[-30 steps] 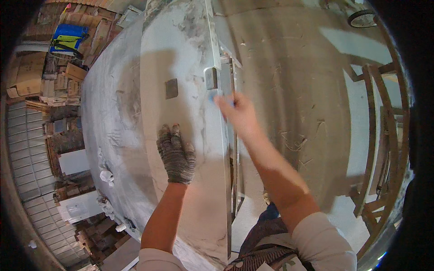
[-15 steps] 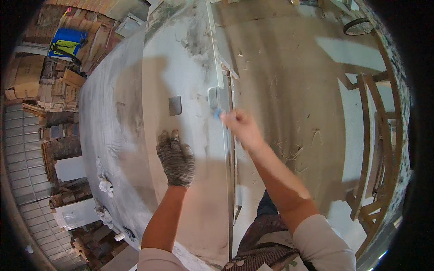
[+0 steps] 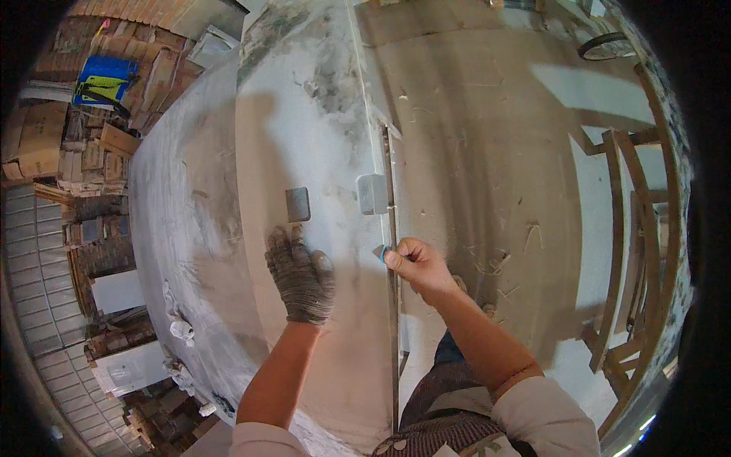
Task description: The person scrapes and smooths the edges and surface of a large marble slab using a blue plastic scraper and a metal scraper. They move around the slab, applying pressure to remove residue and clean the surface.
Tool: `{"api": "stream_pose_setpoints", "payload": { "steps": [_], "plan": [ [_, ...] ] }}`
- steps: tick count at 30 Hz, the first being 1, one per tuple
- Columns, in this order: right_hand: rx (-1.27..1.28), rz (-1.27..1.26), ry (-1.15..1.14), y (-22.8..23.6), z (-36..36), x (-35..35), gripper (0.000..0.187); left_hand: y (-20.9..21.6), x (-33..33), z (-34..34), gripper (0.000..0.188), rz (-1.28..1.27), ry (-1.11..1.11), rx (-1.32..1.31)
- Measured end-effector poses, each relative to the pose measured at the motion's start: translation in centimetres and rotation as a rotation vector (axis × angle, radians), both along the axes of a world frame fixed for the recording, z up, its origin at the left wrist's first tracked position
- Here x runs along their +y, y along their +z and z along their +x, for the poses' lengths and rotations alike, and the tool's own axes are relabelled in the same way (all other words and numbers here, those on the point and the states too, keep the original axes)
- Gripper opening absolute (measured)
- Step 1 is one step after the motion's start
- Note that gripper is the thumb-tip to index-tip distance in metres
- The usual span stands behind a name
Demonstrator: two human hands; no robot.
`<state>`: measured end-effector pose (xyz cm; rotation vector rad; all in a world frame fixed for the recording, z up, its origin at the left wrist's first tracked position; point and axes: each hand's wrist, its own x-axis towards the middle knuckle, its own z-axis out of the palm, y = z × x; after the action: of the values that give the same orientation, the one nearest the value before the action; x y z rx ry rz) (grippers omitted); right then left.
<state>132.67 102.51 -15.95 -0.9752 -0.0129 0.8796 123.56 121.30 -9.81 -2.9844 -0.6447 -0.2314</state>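
Currently, right grip (image 3: 422, 272) pinches a blue piece (image 3: 382, 252), left grip (image 3: 300, 279) flat, cardboard box (image 3: 39, 142) leftward.

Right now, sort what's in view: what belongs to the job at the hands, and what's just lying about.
Apparently part of the job:
pale, grey-mottled slab, under the gloved left hand
small blue-and-grey piece, pinched in the bare right hand

Apparently just lying about:
blue-and-yellow bundle
cardboard boxes, left
spoked wheel, upper right
wooden frame, right
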Motion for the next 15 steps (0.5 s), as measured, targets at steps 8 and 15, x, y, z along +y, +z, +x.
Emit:
{"api": "stream_pose_setpoints", "payload": {
  "steps": [8, 15],
  "plan": [
    [-0.137, -0.1, 0.016, -0.6, 1.2, 0.6, 0.035, -0.2, 0.3, 0.8, 0.059, 0.004, -0.016, 0.014],
    [-0.175, -0.122, -0.063, 0.3, 5.0, 2.2, 0.032, -0.3, 0.4, 1.3, 0.058, 0.01, -0.037, 0.017]
  ]
}}
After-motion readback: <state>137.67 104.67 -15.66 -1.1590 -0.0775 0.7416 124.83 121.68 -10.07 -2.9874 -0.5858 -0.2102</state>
